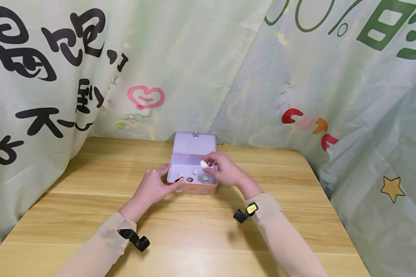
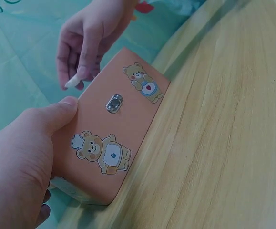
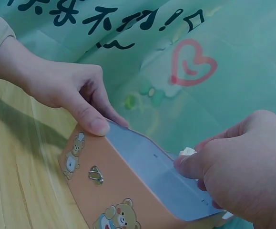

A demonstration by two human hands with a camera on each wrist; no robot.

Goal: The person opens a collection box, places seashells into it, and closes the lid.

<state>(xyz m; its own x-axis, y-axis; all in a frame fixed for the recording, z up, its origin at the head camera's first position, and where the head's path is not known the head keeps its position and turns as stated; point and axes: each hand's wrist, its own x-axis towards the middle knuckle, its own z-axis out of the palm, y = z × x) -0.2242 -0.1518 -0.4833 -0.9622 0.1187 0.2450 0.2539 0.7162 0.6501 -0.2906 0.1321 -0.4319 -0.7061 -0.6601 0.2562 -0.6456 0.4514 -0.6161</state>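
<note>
An orange-pink tin box [image 1: 192, 188] with printed bears stands on the table, its pale lilac lid [image 1: 195, 143] raised at the back. My left hand [image 1: 152, 186] grips the box's left end, the thumb over the front rim and the fingers along the side. Over the box's right part, my right hand [image 1: 225, 169] pinches a small white seashell [image 1: 203, 164] between thumb and fingers. Inside lie a dark round piece [image 1: 189, 179], a greyish-white piece [image 1: 205, 178], a tiny white piece [image 1: 195, 172] and a brown-and-black piece [image 1: 179, 178], too small to identify.
The wooden table [image 1: 194, 238] extends around the box on both sides and in front. A printed curtain [image 1: 194, 77] hangs right behind the table's back edge, close to the lid. Each wrist wears a small black camera [image 1: 240, 216].
</note>
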